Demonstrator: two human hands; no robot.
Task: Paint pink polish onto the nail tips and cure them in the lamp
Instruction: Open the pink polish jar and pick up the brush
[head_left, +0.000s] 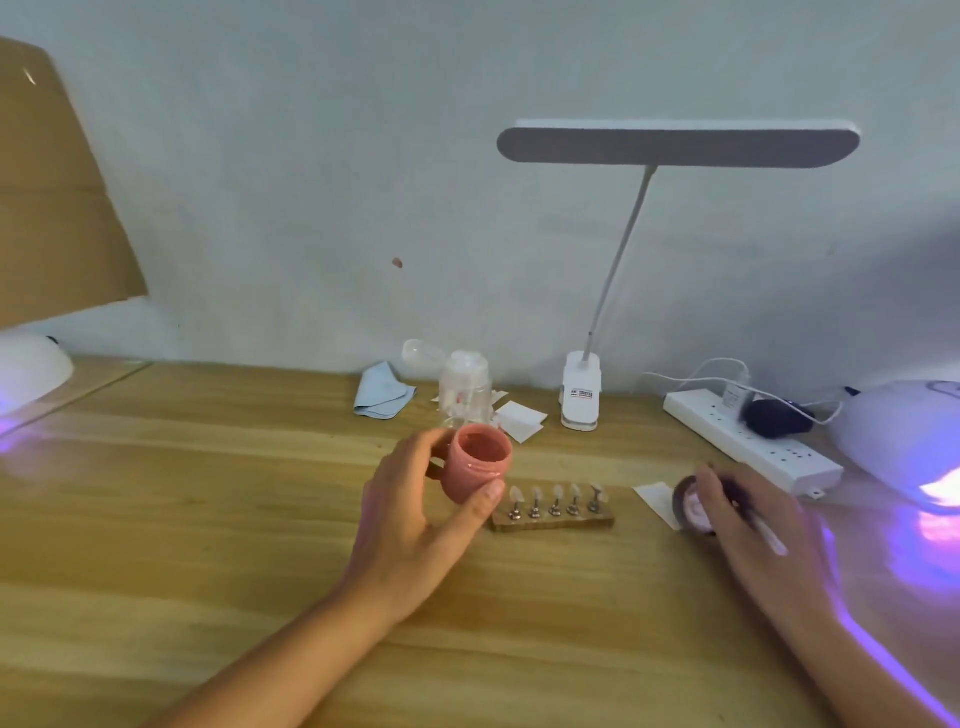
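Observation:
My left hand (415, 514) grips an open jar of pink polish (475, 462), lifted just above the wooden table and tilted toward me. To its right, a small wooden holder (553, 519) carries several clear nail tips (556, 493) on metal stands. My right hand (743, 514) rests on the table over the jar's dark lid (688, 506), fingers on it, and holds a thin brush (763, 530) with a white handle. The curing lamp (909, 436), white and domed, sits at the far right and glows purple.
A second glowing white lamp (31, 369) sits at the far left. A white power strip (753, 441), a clip-on desk light (582, 389), a clear pump bottle (465, 387), a blue cloth (382, 392) and white paper pads (519, 418) line the back by the wall.

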